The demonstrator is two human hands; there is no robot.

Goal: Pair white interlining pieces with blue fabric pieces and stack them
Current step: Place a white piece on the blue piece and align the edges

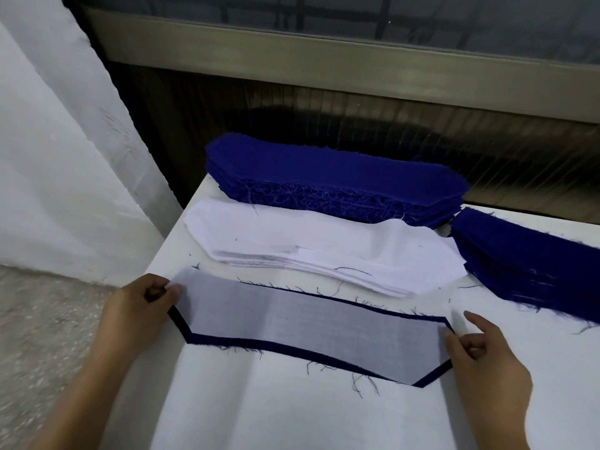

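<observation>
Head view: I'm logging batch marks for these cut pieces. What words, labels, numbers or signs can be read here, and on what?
None: no readable text shows anywhere in this view.
Back blue stack, right blue stack, white stack, the interlining piece pinched by the left hand and right hand, and the table: no print, label or tag visible.

White table (292,417); speckled floor (39,319) at left; metal window frame (292,50) behind.

A sheer white interlining piece (308,326) lay flat atop a blue fabric piece (269,345) (only its edge showing); beyond sat a white stack (324,248) and two blue stacks (334,177).
</observation>
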